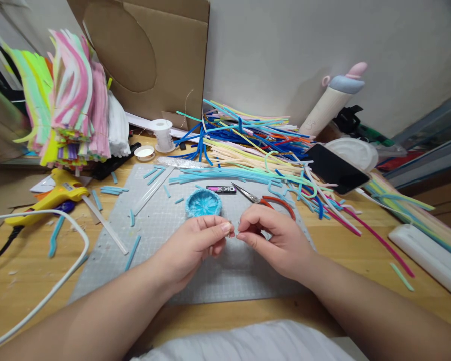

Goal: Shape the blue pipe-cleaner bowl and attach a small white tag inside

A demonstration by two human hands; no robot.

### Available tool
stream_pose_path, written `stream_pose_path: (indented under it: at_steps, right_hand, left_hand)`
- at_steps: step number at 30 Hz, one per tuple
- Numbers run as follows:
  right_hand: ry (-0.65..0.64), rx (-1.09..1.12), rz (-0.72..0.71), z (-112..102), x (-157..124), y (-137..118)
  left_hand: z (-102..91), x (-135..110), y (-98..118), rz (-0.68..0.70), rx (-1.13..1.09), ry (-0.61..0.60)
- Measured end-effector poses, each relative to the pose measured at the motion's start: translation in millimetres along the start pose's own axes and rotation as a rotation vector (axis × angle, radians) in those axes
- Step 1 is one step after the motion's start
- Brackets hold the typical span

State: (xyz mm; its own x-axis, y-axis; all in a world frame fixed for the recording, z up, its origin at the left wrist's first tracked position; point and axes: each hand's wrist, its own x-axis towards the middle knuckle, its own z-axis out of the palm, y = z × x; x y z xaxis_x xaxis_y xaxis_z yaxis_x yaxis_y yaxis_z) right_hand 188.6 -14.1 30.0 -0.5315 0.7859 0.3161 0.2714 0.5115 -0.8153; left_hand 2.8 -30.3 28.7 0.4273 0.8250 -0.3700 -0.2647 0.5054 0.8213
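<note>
My left hand [195,245] and my right hand [274,240] meet over the grey cutting mat [154,260], fingertips pinched together on something tiny between them that I cannot make out. Just behind my left hand lies a round light-blue pipe-cleaner piece [203,202]. Orange-handled scissors [265,200] lie on the mat behind my right hand, partly hidden by it. A small black and pink lighter [221,189] rests beside the blue piece.
A big heap of coloured pipe cleaners [255,145] covers the back of the wooden desk. A yellow glue gun [48,195] and white cable [60,240] lie left, a black phone [336,168] right. Bundled pipe cleaners [71,100] and cardboard [150,55] stand behind.
</note>
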Motion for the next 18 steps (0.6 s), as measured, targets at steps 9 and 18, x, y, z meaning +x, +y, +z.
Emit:
stream_pose_path:
  at_steps: [9,18]
  right_hand:
    - [-0.03,0.002,0.006,-0.9,0.9,-1.6]
    - [-0.106,0.128,0.209,-2.6,1.5,-4.6]
  left_hand:
    - [-0.1,0.6,-0.1,-0.01,0.085,-0.017]
    - [-2.0,1.9,0.3,-0.041,0.099,-0.06]
